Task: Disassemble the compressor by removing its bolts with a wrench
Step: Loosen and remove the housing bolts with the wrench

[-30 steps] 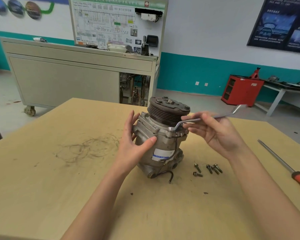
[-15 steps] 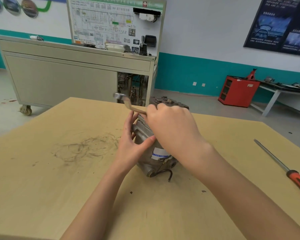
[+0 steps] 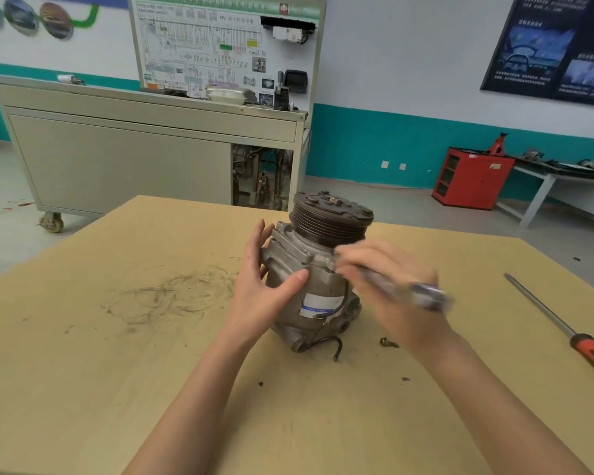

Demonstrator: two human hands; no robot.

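One compressor (image 3: pixel 309 269) stood upright mid-table (image 3: pixel 117 389), its one ribbed pulley (image 3: pixel 333 219) on top and one white label (image 3: pixel 318 305) facing you. One black wire (image 3: pixel 336 347) curled out at its base.

Your left hand (image 3: pixel 264 289) was spread on the compressor's left side. The fingers (image 3: pixel 259 241) were straight up along the housing, and the thumb lay flat across the front, pressing.

Your right hand (image 3: pixel 405 320) was at the compressor's right shoulder, just under the pulley, fingers curled round one wrench (image 3: pixel 426 296). Hand and wrench were both motion-blurred. The handle stuck out to the right, away from the compressor. Couldn't tell whether the head sat on a bolt.

One loose bolt (image 3: pixel 388 343) lay on the table just right of the compressor's base. Your right wrist covered the spot beyond it, so only that one could be counted.

One screwdriver (image 3: pixel 563 323) with a red-and-black handle lay well right of the compressor, tip pointing away from you. Two small dark bits lay on the table in front of the compressor, and one patch of scuff marks (image 3: pixel 172 293) to its left.

Behind the compressor stood one wheeled bench (image 3: pixel 117 159) with one wiring board (image 3: pixel 220 46) on it. One red cabinet (image 3: pixel 470 180) stood behind and to the right.
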